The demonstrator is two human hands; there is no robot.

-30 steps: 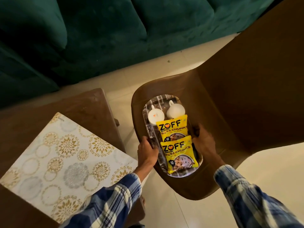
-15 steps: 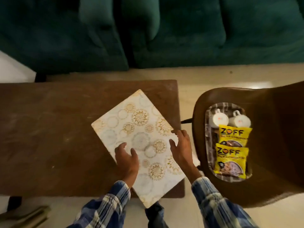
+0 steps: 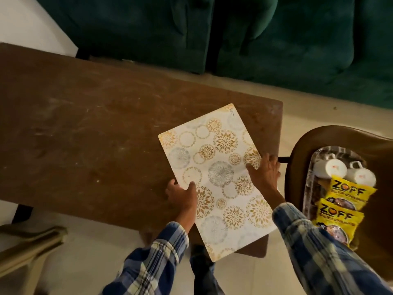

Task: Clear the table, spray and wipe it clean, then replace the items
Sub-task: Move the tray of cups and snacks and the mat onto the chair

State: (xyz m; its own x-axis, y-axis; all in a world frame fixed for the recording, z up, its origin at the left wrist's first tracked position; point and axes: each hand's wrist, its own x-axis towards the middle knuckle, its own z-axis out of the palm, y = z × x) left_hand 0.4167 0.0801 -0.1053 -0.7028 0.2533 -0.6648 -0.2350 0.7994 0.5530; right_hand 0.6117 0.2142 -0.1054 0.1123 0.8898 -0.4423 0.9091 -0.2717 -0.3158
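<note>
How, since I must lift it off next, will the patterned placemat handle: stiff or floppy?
Probably fairly stiff: the placemat overhangs the table at its near edge without drooping. Likely light, being a thin flat sheet. It may slide readily, lying flat on bare wood.

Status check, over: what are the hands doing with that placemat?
Left hand pinches placemat edge; right hand on opposite edge. Placemat lies on table, overhanging. Nothing in the way.

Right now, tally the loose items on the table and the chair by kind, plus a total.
Placemat: 1
Clear tray: 1
White cups: 2
Yellow ZOFF packets: 2
Total: 6
</note>
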